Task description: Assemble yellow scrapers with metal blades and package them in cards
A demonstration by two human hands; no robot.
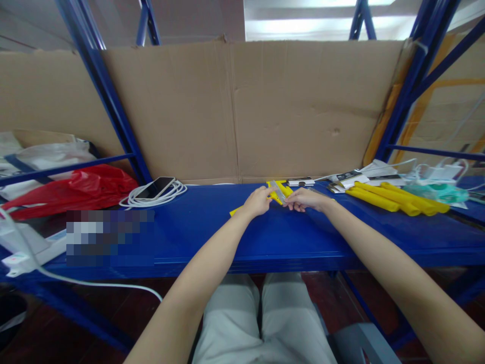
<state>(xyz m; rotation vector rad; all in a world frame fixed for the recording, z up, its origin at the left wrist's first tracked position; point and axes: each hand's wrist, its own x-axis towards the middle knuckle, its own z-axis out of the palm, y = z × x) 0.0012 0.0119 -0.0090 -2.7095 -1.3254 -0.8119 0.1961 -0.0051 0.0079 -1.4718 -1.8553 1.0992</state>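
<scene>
My left hand (258, 201) and my right hand (305, 199) meet over the middle of the blue tabletop, fingers closed. Between them is a thin, flat, greyish strip (278, 191), slanting down to the right. My right fingertips pinch its lower end. At its upper end are my left fingers, though what exactly they grip is partly hidden. Yellow pieces (279, 182) show around and behind the strip; their kind is unclear. Another yellow end (235, 210) sticks out on the left, under my left wrist.
Several yellow tubes (394, 198) lie at right, beside black-and-white packets (350, 178) and a green bundle (435, 192). On the left are a phone (156, 187), a coiled white cable (166, 194), a red bag (76, 191) and a power strip (38, 255). Cardboard (235, 111) stands behind.
</scene>
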